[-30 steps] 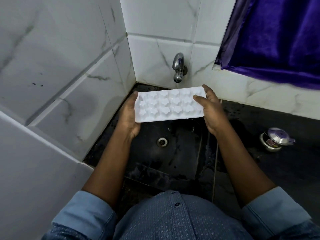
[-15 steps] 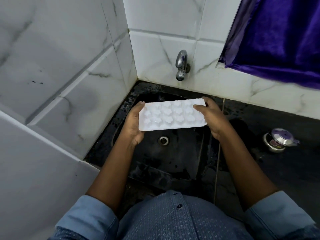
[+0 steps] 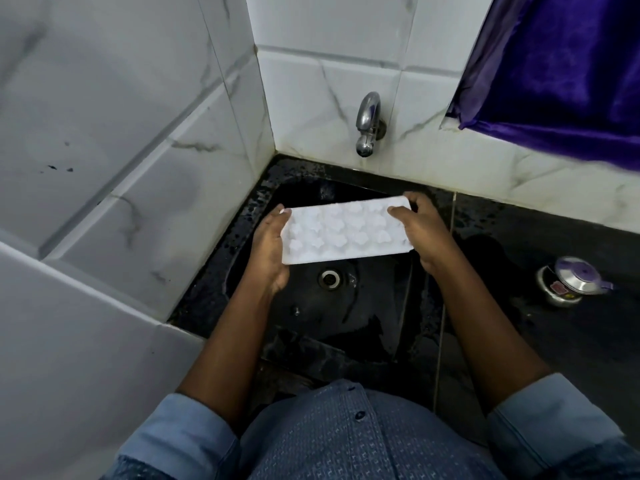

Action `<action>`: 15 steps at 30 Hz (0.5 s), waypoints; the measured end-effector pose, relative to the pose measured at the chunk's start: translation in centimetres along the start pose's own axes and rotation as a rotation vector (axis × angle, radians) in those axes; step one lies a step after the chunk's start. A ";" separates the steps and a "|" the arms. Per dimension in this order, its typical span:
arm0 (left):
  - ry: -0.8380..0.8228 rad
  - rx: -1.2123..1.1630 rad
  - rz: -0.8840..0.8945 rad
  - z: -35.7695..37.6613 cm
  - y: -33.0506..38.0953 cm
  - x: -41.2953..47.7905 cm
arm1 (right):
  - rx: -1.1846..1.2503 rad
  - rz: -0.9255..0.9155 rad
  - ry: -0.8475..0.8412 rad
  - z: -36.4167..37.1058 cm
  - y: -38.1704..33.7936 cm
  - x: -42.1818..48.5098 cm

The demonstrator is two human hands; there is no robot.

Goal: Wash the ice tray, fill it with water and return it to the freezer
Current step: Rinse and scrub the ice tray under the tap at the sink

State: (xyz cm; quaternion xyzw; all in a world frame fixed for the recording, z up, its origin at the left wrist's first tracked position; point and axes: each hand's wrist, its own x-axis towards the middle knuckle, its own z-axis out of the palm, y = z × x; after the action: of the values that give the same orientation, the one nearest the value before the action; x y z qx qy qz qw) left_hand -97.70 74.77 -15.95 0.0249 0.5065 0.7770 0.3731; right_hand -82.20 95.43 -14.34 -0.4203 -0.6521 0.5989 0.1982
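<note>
Held only by its short ends, the ice tray (image 3: 346,233) could drop into the sink (image 3: 367,327) if either grip slackens (smooth plastic, probably slick). The left hand (image 3: 268,251) curls round its 9 o'clock end and the right hand (image 3: 424,230) pinches the 3 o'clock end. The tray hangs above the drain (image 3: 330,278), at 6 o'clock from the tap (image 3: 369,124), moulded face up, long axis running 9 to 3.
</note>
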 end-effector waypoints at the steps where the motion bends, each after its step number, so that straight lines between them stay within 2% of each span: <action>1: -0.025 0.023 -0.014 -0.1 -0.1 -0.2 | -0.058 0.067 -0.011 0.1 0.4 0.3; 3: -0.033 0.052 0.010 -0.3 0.1 -0.7 | -0.050 0.133 -0.024 0.2 0.7 0.9; 5: -0.053 0.083 0.054 -1.3 0.2 -0.1 | 0.080 0.175 -0.022 0.2 0.6 1.8; 8: -0.326 0.234 0.052 -3.4 0.4 0.5 | 0.320 0.360 -0.136 -0.3 0.6 3.7; 10: -0.446 0.507 0.080 -4.5 0.2 0.8 | 0.365 0.487 -0.213 -0.7 1.2 5.0; 12: -0.363 0.847 0.209 -4.6 0.4 1.2 | 0.316 0.567 -0.256 -1.0 1.5 5.7; 15: -0.203 1.084 0.435 -4.9 0.8 2.5 | 0.127 0.623 -0.437 -1.1 1.2 5.7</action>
State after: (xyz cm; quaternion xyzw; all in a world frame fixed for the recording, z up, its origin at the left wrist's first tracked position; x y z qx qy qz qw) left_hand -102.02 72.41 -18.50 0.3895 0.7761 0.4598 0.1859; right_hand -84.22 100.52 -16.63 -0.4477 -0.4818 0.7450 -0.1113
